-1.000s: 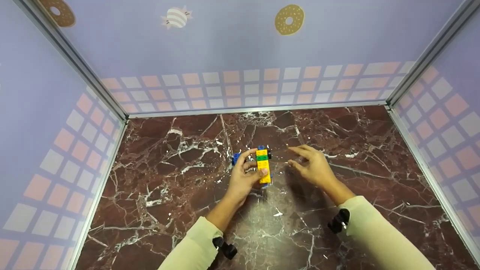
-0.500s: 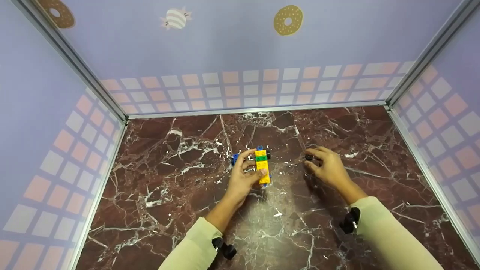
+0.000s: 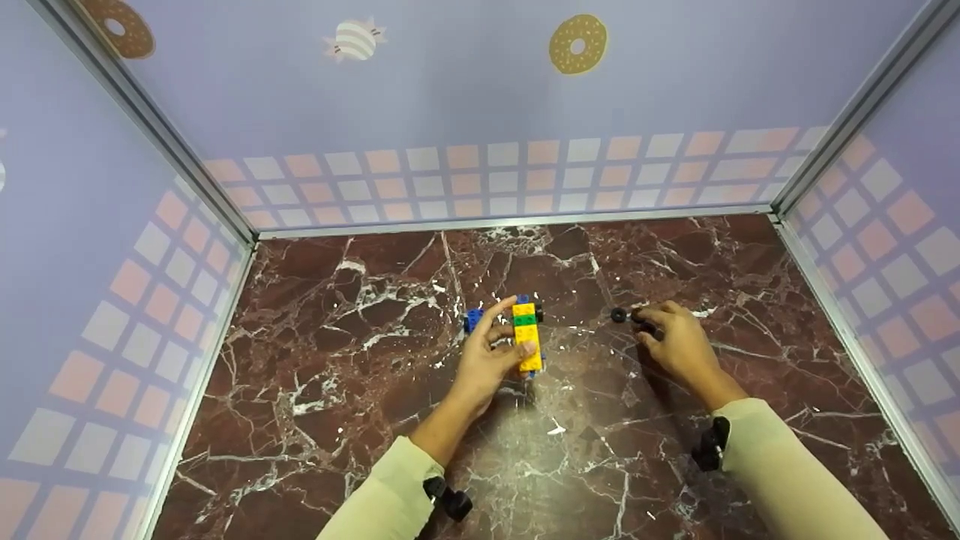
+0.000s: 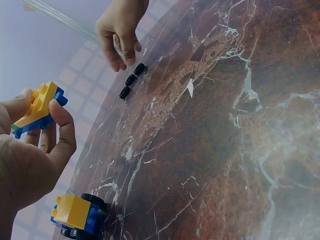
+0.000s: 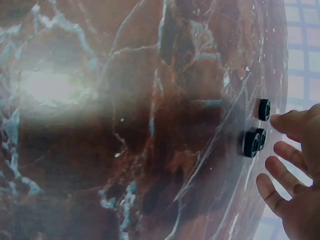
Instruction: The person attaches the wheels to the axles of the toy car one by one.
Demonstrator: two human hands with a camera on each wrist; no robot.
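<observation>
My left hand (image 3: 491, 352) holds a toy-brick build (image 3: 527, 337), yellow with a green band over blue parts, between thumb and fingers above the table. A black wheel (image 3: 539, 313) shows at its right edge in the head view. My right hand (image 3: 679, 341) is over at the right, fingertips right at several small black toy wheels (image 5: 251, 144) on the table. In the right wrist view its fingers are spread, one tip beside the far wheel (image 5: 264, 110). Another wheel (image 3: 619, 315) lies just left of the fingers in the head view.
A second toy-brick vehicle (image 4: 75, 215), yellow and blue with black wheels, stands on the dark red marbled table (image 3: 337, 450) beneath my left hand, partly hidden in the head view. Purple walls (image 3: 465, 90) with a metal edge enclose the back and sides.
My right hand has moved right to the black wheels; the wheel between its fingers half a second ago now lies left of them. My left hand stays put with the toy-brick build.
</observation>
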